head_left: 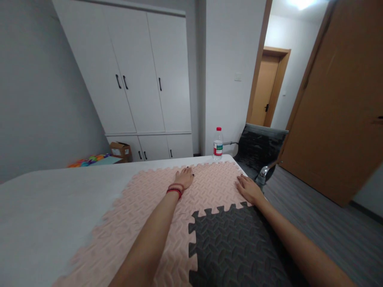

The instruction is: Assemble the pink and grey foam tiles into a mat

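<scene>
Cupboards (149,71), table (56,207), black mat (233,247), pink mat (143,203) under left hand (185,179) and right hand (249,190), fingers (242,179) released

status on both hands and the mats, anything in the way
Left hand and right hand open on pink matting. Black mat nearer, toothed edges showing. Bottle upright past matting, clear of both hands.

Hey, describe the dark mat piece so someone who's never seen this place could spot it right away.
Find the white table in the lower part of the view, then the pink matting spread on it. Closest to the viewer, right of centre, lies the dark mat piece, with puzzle-like teeth along its far and left edges. Its near-black colour sets it apart from the pink beside it.
</scene>
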Available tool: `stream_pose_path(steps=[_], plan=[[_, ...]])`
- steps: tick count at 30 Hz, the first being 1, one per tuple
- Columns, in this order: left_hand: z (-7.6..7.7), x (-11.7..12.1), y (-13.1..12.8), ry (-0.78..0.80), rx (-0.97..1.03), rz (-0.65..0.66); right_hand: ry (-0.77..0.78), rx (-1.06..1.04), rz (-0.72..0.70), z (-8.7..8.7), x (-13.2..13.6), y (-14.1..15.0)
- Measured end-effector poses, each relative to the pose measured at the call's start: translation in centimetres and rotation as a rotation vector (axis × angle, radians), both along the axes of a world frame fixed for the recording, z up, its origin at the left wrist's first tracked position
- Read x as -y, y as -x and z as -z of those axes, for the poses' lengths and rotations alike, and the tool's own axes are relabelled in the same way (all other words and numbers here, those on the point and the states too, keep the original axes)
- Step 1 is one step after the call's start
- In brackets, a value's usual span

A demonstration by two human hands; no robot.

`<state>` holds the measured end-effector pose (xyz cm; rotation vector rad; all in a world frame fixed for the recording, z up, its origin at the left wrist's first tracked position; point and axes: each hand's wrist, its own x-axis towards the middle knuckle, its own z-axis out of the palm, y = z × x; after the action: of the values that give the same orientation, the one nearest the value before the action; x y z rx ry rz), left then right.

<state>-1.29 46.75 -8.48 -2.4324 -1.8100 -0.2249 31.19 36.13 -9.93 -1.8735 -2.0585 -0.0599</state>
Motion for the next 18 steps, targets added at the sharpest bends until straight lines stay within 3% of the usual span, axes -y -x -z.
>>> stream_pose_path(steps=[6, 10, 14, 18], plan=[[-2.2, 2.5, 0.2, 0.021, 0.026, 0.112, -0.01, 0.005, 0.015, -0.6, 0.3, 0.1], [-3.7, 8.0, 3.1, 0.081, 0.008, 0.288, -0.01, -0.008, 0.019, -0.5, 0.4, 0.1], [-3.9, 14.0, 7.0, 0.214, -0.051, 0.408, -0.007, -0.032, 0.015, -0.2, 0.3, -0.1], [-3.4, 16.1, 8.5, 0.285, -0.062, 0.378, 0.003, -0.038, 0.01, 0.0, 0.3, -0.2]])
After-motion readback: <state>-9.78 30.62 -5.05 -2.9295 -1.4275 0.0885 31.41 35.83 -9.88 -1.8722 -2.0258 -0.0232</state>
